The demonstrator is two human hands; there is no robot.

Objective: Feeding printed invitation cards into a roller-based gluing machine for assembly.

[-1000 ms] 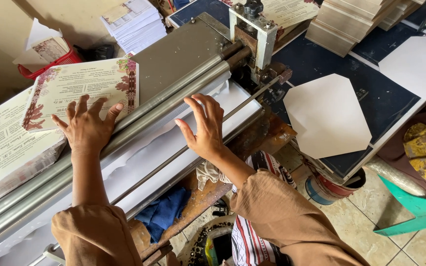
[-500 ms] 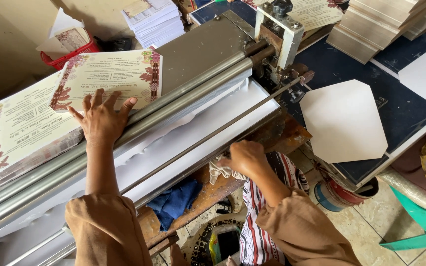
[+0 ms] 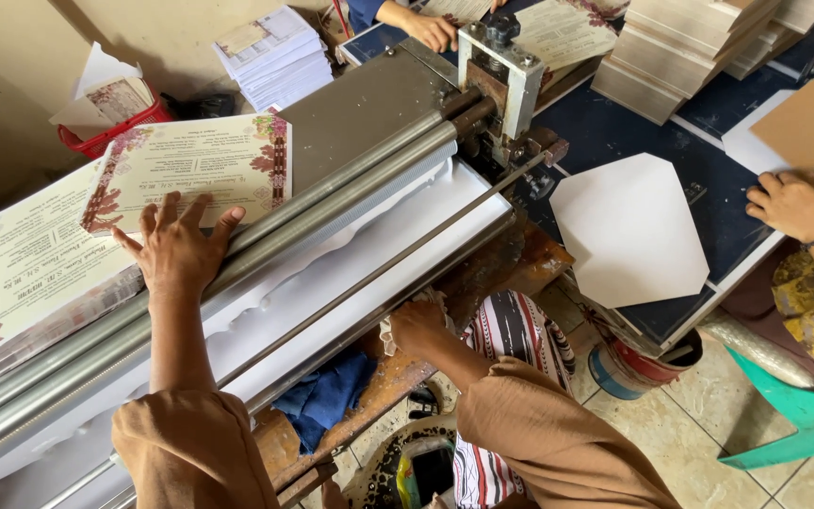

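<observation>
The right hand [image 3: 416, 325] has dropped below the rollers [image 3: 332, 203], its grip closed on a rag there. The left hand [image 3: 179, 250] presses flat on the printed card [image 3: 190, 165] beside the rollers, not yet fed in.

Floral-bordered printed card [image 3: 190, 170] flat on roller machine [image 3: 350, 179], seemingly unbent

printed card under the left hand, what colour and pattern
Cream printed card with dark red floral borders, clearest in the head view.
</observation>
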